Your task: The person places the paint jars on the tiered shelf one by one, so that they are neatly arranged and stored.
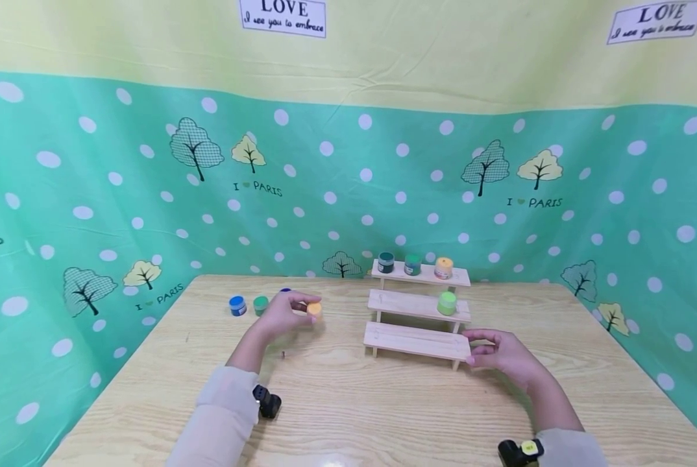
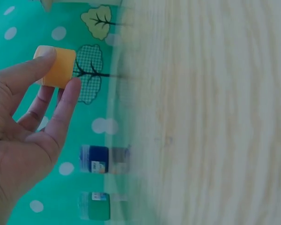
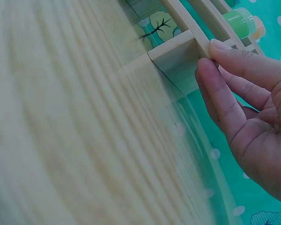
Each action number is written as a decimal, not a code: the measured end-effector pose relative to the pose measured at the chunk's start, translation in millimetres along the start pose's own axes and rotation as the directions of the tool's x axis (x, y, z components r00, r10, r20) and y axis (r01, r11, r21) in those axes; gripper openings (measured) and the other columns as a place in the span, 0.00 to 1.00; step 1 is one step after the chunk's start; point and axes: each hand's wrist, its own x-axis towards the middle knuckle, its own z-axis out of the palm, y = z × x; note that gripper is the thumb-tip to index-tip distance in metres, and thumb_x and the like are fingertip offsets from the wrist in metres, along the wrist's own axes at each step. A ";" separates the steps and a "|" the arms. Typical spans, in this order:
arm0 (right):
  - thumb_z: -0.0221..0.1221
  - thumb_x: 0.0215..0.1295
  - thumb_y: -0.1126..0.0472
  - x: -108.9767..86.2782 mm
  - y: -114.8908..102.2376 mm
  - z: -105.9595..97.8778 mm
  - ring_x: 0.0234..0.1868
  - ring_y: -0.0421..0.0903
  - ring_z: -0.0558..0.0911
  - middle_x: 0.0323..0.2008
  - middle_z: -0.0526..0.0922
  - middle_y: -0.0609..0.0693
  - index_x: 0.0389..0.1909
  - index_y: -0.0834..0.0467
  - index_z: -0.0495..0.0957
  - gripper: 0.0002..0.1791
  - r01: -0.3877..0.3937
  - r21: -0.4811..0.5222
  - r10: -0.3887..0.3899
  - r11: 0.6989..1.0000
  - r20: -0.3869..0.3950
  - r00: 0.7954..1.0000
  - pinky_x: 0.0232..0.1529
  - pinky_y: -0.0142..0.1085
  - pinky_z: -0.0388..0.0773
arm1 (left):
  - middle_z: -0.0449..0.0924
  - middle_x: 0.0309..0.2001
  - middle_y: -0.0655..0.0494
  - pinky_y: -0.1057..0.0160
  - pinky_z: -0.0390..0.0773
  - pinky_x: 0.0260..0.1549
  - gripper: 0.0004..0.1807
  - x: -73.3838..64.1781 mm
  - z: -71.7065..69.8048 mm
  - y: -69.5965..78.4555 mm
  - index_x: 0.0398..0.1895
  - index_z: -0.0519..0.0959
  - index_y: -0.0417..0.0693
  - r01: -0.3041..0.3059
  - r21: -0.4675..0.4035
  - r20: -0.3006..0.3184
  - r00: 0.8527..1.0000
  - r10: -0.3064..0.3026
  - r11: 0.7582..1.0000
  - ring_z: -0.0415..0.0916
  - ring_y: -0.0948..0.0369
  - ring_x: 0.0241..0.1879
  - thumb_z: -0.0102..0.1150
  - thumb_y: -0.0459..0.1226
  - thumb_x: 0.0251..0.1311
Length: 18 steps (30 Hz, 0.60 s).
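Observation:
My left hand (image 1: 284, 316) pinches a small orange paint jar (image 2: 61, 67) between thumb and fingers, held off the table left of the rack. At the right end of the three-tier wooden rack (image 1: 413, 337), my right hand (image 1: 509, 355) grips the lowest shelf's end; in the right wrist view thumb and fingertips pinch its corner. The top shelf carries a dark teal jar (image 1: 386, 263), a green jar (image 1: 412, 264) and a light orange jar (image 1: 443, 268). On the middle shelf's right part stands a light green jar (image 1: 447, 303).
Left of my left hand, a blue jar (image 1: 237, 305) and a green jar (image 1: 261, 305) stand on the wooden table (image 1: 354, 402). A dark blue jar (image 2: 98, 159) is mostly hidden behind that hand in the head view. A patterned curtain (image 1: 302, 162) hangs behind the table.

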 end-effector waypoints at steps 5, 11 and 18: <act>0.72 0.51 0.65 0.6 0.5 0.1 0.44 0.49 0.81 0.51 0.79 0.61 0.64 0.71 0.66 0.40 -0.005 0.006 0.005 1.000 -0.010 1.000 0.45 0.37 0.82 | 0.81 0.53 0.50 0.55 0.79 0.50 0.25 -2.0 3.0 8.8 0.54 0.82 0.45 -0.037 -0.008 0.013 0.999 0.038 0.999 0.78 0.54 0.49 0.74 0.31 0.49; 0.71 0.52 0.67 -0.2 -0.5 0.5 0.45 0.48 0.81 0.53 0.77 0.62 0.65 0.71 0.66 0.40 -0.004 0.015 0.004 1.000 -0.001 1.000 0.45 0.37 0.82 | 0.81 0.51 0.51 0.57 0.80 0.48 0.25 -4.1 6.8 21.5 0.54 0.82 0.43 -0.070 -0.021 0.037 0.997 0.071 0.997 0.78 0.56 0.47 0.74 0.33 0.50; 0.72 0.52 0.66 0.0 -0.6 0.5 0.44 0.48 0.81 0.52 0.79 0.61 0.65 0.71 0.66 0.39 -0.013 0.000 0.013 1.000 -0.009 1.000 0.44 0.37 0.82 | 0.82 0.48 0.56 0.60 0.81 0.44 0.25 -3.6 11.4 32.0 0.53 0.82 0.47 -0.066 -0.028 0.059 0.996 0.068 0.997 0.78 0.58 0.47 0.76 0.36 0.48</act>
